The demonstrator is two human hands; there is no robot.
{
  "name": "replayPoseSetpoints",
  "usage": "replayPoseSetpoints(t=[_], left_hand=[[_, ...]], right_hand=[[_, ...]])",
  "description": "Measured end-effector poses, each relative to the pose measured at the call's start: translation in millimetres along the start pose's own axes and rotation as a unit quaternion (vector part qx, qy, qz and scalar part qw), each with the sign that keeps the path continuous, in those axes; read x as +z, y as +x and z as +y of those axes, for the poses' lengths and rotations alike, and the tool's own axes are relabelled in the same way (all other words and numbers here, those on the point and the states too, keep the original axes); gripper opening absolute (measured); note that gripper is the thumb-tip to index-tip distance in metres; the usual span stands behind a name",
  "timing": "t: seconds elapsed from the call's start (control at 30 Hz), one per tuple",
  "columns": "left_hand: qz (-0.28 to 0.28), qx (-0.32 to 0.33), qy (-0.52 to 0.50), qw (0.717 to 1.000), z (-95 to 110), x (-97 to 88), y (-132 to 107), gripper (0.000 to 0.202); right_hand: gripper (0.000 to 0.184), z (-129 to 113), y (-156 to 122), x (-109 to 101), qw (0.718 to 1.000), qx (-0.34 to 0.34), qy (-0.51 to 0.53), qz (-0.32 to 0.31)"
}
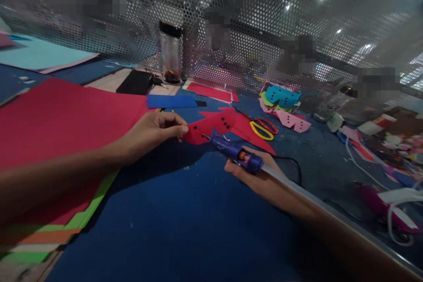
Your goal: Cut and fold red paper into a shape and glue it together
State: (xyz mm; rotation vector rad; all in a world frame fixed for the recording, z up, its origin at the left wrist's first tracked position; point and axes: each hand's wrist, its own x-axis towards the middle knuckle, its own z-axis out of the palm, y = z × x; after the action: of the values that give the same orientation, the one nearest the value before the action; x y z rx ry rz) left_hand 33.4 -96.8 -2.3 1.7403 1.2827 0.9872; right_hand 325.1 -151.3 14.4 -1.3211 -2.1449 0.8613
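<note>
Between thumb and fingers, my left hand (161, 130) pinches the left end of a red paper cutout (213, 124) marked with black dots. My right hand (253, 176) is wrapped round a blue glue gun (228, 147), its nozzle at the lower edge of the cutout by a dot. A long clear glue stick (307, 191) sticks out of the gun's back end, over my right forearm. Behind the cutout lie more red paper (249, 130) and scissors (262, 128) with red and yellow handles.
Large coloured sheets (82, 114) are stacked at left. Dotted pink cutouts (294, 121) and a blue cutout (283, 96) lie at back right. A clear jar (171, 53) and a black phone-like object (135, 82) stand near the perforated metal screen (247, 22). A purple glue gun (376, 202) lies at right.
</note>
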Motion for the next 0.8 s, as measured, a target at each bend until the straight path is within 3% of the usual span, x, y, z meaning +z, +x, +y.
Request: replayPoseSetpoints(t=[0.43,0.8], left_hand=[[-0.03,-0.004,0.0,1.0,5,3.4,-3,0.027],[-0.023,-0.031,-0.03,0.999,15,7.7,-6,0.023]], right_hand=[[0.025,0,5,5,1.0,-0.002,-0.024,0.004],[0.024,3,5,7,0.999,-0.008,-0.047,0.011]])
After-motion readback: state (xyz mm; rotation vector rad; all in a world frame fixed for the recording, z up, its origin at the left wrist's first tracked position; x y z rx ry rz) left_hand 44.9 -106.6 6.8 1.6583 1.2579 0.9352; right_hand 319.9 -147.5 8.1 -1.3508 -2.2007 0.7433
